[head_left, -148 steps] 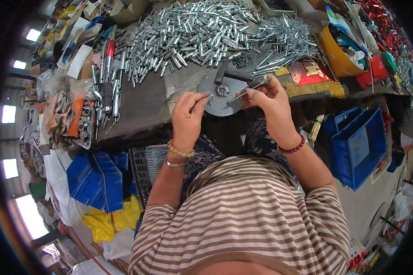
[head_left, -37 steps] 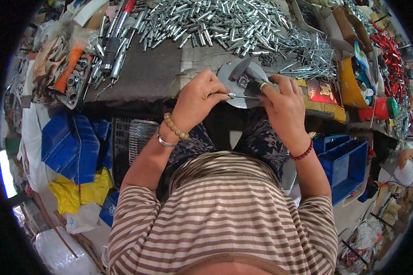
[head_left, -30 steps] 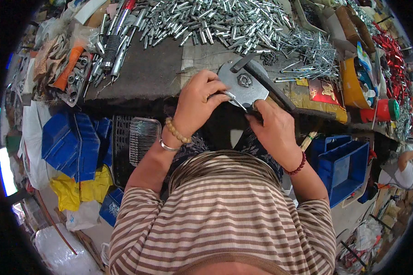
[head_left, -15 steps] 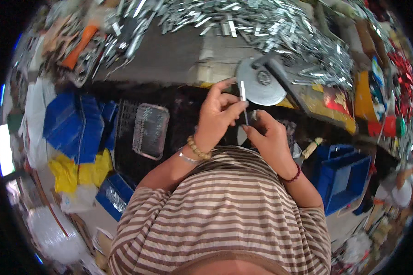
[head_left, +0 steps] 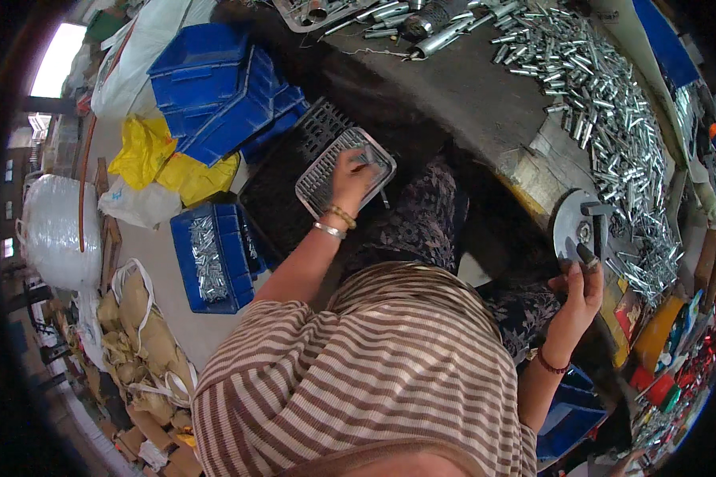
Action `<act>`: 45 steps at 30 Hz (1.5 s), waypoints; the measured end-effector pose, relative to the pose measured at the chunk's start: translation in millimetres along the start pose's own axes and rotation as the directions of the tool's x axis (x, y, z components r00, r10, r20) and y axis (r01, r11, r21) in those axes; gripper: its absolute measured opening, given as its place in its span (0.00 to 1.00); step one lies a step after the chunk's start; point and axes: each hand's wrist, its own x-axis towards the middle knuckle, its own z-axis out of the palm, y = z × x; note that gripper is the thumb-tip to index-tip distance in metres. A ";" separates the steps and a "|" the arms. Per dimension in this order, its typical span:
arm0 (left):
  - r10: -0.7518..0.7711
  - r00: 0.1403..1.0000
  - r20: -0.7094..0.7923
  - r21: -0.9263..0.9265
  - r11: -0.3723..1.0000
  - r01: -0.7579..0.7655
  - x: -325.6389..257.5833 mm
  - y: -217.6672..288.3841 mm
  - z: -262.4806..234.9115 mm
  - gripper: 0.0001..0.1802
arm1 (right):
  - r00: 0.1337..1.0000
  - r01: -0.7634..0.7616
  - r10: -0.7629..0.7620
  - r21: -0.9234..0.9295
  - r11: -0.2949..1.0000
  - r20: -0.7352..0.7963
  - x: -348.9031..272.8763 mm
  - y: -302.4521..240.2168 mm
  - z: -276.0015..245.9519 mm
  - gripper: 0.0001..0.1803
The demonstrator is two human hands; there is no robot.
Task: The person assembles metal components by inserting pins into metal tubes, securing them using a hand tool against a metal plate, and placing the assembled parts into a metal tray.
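Observation:
My left hand (head_left: 348, 181) is over a shallow metal tray (head_left: 309, 189) with a ribbed or slotted bottom. Its fingers are curled together, and a small greyish bit shows at the fingertips, too blurred to name. A thin metal piece (head_left: 385, 198) is by the tray's right edge. At the right, my right hand (head_left: 578, 298) is raised at the near rim of a round grey metal disc (head_left: 566, 224) with a dark bar across it. Its fingers are partly bent and apart, one tip under a dark cover, and nothing shows held in them.
Short shiny metal tubes (head_left: 601, 103) lie heaped on the bench at the far right. Stacked blue bins (head_left: 207, 87) and yellow bags (head_left: 147, 151) stand at left. A blue bin (head_left: 181, 274) holds small metal parts. Another blue bin (head_left: 569, 417) is by my right forearm.
My hands, earlier together at a thin shiny metal strip, are now apart. The left has gone left to the tray; the right is near the disc. The view has turned leftward.

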 end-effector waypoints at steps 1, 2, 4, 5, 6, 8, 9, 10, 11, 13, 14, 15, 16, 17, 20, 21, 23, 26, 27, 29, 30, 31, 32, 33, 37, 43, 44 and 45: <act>-0.039 0.995 -0.090 0.090 0.995 0.047 17.0 -25.8 -18.0 0.27 | 0.999 -0.003 0.003 0.000 1.000 -0.036 -0.2 -0.7 2.6 0.15; -0.042 0.995 -0.089 0.088 0.995 0.050 31.9 -44.6 -29.9 0.27 | 0.999 -0.003 0.003 -0.004 1.000 -0.036 0.3 0.2 3.5 0.15; -0.147 0.972 -0.182 0.177 0.968 0.180 61.6 -80.6 -50.3 0.27 | 0.998 0.008 -0.009 -0.020 1.000 -0.054 0.5 1.0 2.0 0.14; -0.148 0.970 -0.195 0.178 0.967 0.183 86.5 -114.5 -72.0 0.27 | 0.999 0.004 -0.005 -0.017 1.000 -0.043 0.5 -1.1 2.4 0.14; -0.060 0.973 -0.221 0.120 0.989 0.088 100.8 -148.4 -93.2 0.26 | 1.000 0.000 -0.001 -0.026 1.000 -0.026 2.4 -2.5 1.9 0.14; 0.026 0.971 -0.238 0.065 0.998 -0.010 128.7 -165.6 -101.5 0.25 | 1.000 -0.003 0.003 -0.041 0.999 -0.023 4.7 -1.1 2.9 0.13; -0.022 0.978 -0.208 0.113 0.992 0.047 131.4 -147.9 -73.1 0.26 | 0.997 0.005 -0.009 -0.055 0.998 -0.073 0.6 -0.6 5.5 0.13; -0.059 0.975 -0.215 0.174 0.980 0.097 128.5 -134.7 -66.5 0.26 | 0.996 0.009 -0.013 -0.050 0.999 -0.091 -1.2 -2.5 7.1 0.14; -0.059 0.976 -0.210 0.171 0.981 0.096 136.4 -141.2 -65.2 0.26 | 0.995 0.011 -0.016 -0.052 0.999 -0.095 -2.1 -2.6 6.0 0.14; 0.298 0.911 -0.285 0.475 0.870 -0.136 148.3 -164.4 -95.5 0.27 | 1.000 0.002 -0.002 -0.024 1.000 -0.012 2.0 -2.9 2.8 0.14; 0.294 0.914 -0.280 0.472 0.871 -0.135 148.6 -164.5 -91.6 0.27 | 1.000 0.002 -0.002 -0.030 1.000 -0.018 1.9 -1.5 3.7 0.14; 0.165 0.952 -0.259 0.329 0.942 -0.073 147.6 -157.8 -84.7 0.28 | 0.999 0.014 -0.016 -0.038 0.999 -0.038 1.0 -0.8 5.2 0.14; 0.037 0.976 -0.217 0.183 0.983 0.004 145.4 -148.7 -77.8 0.28 | 0.998 0.026 -0.029 -0.047 0.999 -0.059 -0.1 -0.4 5.6 0.14; 0.034 0.978 -0.207 0.181 0.983 0.004 141.9 -139.4 -70.7 0.28 | 0.997 0.026 -0.030 -0.051 0.998 -0.067 -0.5 0.4 4.4 0.14; -0.073 0.989 -0.125 0.084 0.993 0.084 131.2 -117.6 -61.6 0.25 | 0.998 0.012 -0.016 -0.059 0.998 -0.060 0.0 0.0 0.4 0.14; -0.048 0.989 -0.142 0.053 0.997 0.056 130.5 -116.4 -69.0 0.22 | 0.999 0.004 -0.006 -0.046 0.999 -0.054 1.2 0.1 0.7 0.13; 0.001 0.984 -0.177 -0.007 1.000 -0.002 131.5 -116.6 -89.6 0.17 | 0.999 -0.002 0.001 -0.029 1.000 -0.046 4.9 1.8 -0.2 0.13; 0.051 0.983 -0.176 -0.071 0.995 -0.064 129.8 -104.5 -95.7 0.14 | 1.000 0.011 -0.012 -0.029 1.000 -0.016 3.8 5.5 -4.4 0.10; 0.120 0.964 -0.239 0.131 0.987 -0.091 127.0 -87.2 -79.0 0.13 | 1.000 0.007 -0.007 0.000 1.000 -0.026 0.3 6.3 -4.1 0.10; 0.431 0.846 -0.315 0.441 0.855 -0.272 127.6 -71.6 -89.2 0.11 | 1.000 0.004 -0.005 0.051 0.999 0.023 -0.8 -7.1 6.6 0.08; 0.621 0.718 -0.315 0.550 0.736 -0.395 127.2 -73.9 -105.9 0.10 | 0.997 0.009 -0.016 0.100 0.995 0.072 0.9 -8.1 11.2 0.09; 0.619 0.752 -0.226 0.496 0.737 -0.459 111.3 -30.2 -57.4 0.10 | 0.999 -0.006 0.003 0.083 0.997 0.036 -2.9 1.6 2.2 0.09; 0.576 0.771 -0.271 0.181 0.817 -0.547 83.1 39.2 -3.1 0.09 | 0.999 -0.026 0.021 0.091 0.996 0.050 -5.5 7.3 -5.3 0.10; 0.558 0.804 -0.206 0.122 0.830 -0.544 52.7 87.2 16.1 0.09 | 0.998 -0.035 0.030 0.102 0.994 0.055 -6.8 4.9 -3.4 0.10; 0.670 0.730 0.135 0.077 0.727 -0.682 -17.1 190.9 96.5 0.09 | 0.994 -0.049 0.039 0.105 0.993 0.099 -12.7 -3.9 0.7 0.10; 0.631 0.373 0.680 0.236 0.293 -0.926 3.5 204.9 217.7 0.11 | 0.998 0.031 -0.029 -0.038 0.999 0.060 -21.0 -14.5 -8.8 0.07; 0.649 0.313 0.693 0.314 0.120 -0.942 9.3 199.7 229.9 0.12 | 0.997 0.053 -0.044 -0.138 0.989 0.070 -21.4 -18.5 -13.5 0.07; 0.587 0.386 0.711 0.391 0.126 -0.912 3.8 203.9 243.4 0.13 | 0.954 0.295 -0.298 -0.286 0.912 0.035 -19.4 -17.8 -18.2 0.07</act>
